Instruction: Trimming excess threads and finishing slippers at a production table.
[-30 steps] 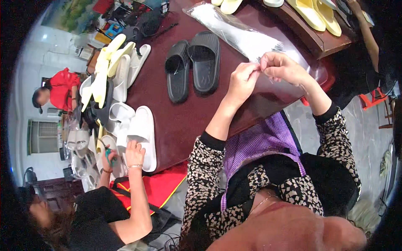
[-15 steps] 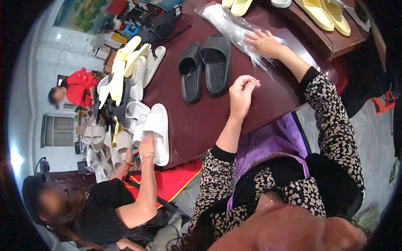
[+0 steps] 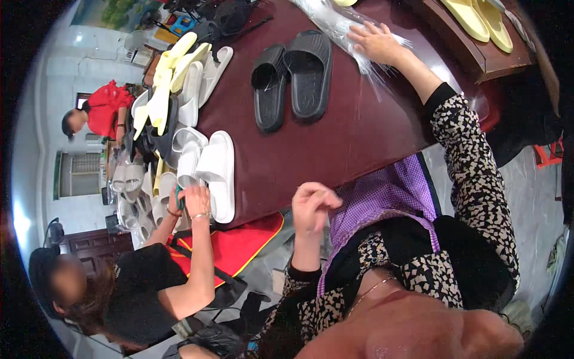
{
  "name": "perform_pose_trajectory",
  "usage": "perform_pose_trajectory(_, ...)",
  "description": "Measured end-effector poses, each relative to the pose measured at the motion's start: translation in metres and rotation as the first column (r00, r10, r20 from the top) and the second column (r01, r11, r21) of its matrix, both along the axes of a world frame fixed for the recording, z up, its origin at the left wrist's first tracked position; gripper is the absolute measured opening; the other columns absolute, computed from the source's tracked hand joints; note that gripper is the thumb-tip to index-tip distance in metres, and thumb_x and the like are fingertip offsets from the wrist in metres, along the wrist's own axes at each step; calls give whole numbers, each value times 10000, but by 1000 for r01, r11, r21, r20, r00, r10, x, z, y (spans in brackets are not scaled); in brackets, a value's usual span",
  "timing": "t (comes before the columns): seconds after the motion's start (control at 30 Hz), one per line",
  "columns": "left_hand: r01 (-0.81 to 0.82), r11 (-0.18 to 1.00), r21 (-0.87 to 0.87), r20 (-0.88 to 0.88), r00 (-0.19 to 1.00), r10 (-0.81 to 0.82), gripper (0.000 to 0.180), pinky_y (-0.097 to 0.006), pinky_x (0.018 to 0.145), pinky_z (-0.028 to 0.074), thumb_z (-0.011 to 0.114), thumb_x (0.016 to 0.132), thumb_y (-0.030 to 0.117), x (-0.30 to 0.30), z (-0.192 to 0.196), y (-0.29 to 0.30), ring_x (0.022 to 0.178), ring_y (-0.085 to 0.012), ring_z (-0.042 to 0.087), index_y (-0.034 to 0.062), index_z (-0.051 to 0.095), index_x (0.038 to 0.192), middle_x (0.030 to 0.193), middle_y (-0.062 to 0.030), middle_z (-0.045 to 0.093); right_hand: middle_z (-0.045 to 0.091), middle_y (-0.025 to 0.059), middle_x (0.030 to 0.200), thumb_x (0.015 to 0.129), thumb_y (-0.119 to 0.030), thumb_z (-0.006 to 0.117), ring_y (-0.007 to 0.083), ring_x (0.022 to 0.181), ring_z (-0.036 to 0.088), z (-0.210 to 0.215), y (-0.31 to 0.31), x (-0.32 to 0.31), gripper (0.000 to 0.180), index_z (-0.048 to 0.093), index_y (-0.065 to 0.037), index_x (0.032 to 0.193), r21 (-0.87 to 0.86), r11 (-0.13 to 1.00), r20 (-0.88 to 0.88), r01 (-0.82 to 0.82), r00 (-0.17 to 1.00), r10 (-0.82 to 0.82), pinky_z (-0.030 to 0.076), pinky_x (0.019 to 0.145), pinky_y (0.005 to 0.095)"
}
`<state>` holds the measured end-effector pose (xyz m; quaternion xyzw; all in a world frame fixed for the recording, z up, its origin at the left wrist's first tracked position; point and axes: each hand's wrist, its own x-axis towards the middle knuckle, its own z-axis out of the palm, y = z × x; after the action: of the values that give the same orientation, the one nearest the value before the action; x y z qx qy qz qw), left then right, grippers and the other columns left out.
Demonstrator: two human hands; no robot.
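My right hand (image 3: 378, 44) lies with fingers spread on a bundle of clear plastic bags (image 3: 326, 18) at the far side of the table. My left hand (image 3: 312, 206) is off the table's near edge, in front of a purple checked apron (image 3: 388, 194). Its fingers are curled in and slightly blurred; whatever they may hold cannot be made out. Between the bags and the left side of the table, a pair of black slide slippers (image 3: 291, 81) stands side by side, toes away from me, touched by neither hand.
White slippers (image 3: 216, 173) and pale yellow slippers (image 3: 161, 90) crowd the table's left side. There a co-worker (image 3: 149, 293) handles slippers with a green-handled tool (image 3: 179, 196). A brown box (image 3: 478, 57) bearing yellow slippers (image 3: 478, 24) stands far right. Another person (image 3: 107, 116) wears red.
My left hand has drawn back toward me, from beside the black slippers to off the table edge. My right hand stays on the bags. The co-worker's hand has pulled back from the white slipper.
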<state>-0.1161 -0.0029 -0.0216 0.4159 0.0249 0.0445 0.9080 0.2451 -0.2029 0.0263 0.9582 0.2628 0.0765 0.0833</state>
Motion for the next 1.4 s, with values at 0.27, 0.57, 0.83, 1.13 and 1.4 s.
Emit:
perform_pose_trajectory(0.27,-239,963,-124,64,967,248,92,-322,452,403,492,891,55,-48,7,52,508,-165,468,24,561,944,646,-79,512,296,-29,1460,956,-424,336,272,1348,267,-13,-13,15,447,386,-240,1361,32,997,97,-77,993,74,222,1037,578)
perform_pose_trajectory(0.57,-201,979,27,-50,978,202,104,-275,437,405,514,904,66,0,46,40,511,-170,473,23,567,983,665,-78,520,648,140,937,863,-188,575,313,918,605,48,61,-102,207,634,0,925,697,503,8,-512,707,708,454,835,388)
perform_pose_trajectory(0.83,-126,992,17,-68,990,126,103,-250,473,460,558,890,91,45,81,4,558,-132,545,15,580,956,700,-67,569,632,121,836,840,-84,589,220,804,621,80,93,-201,102,626,11,845,957,181,-43,-226,507,861,482,745,315)
perform_pose_trajectory(1.13,-411,668,621,191,905,379,53,-240,525,426,552,837,-44,20,83,25,582,-130,515,-20,598,851,720,-47,565,627,41,835,902,-102,526,113,767,579,127,55,-154,162,635,11,861,994,7,-73,105,636,768,468,694,264)
perform_pose_trajectory(1.4,-551,-76,831,532,748,397,51,-292,541,395,576,791,-53,5,30,46,596,-162,476,-11,581,820,675,-67,508,641,167,892,871,-145,555,297,801,620,30,74,-89,232,619,-16,1053,651,662,-301,-370,675,673,489,757,366)
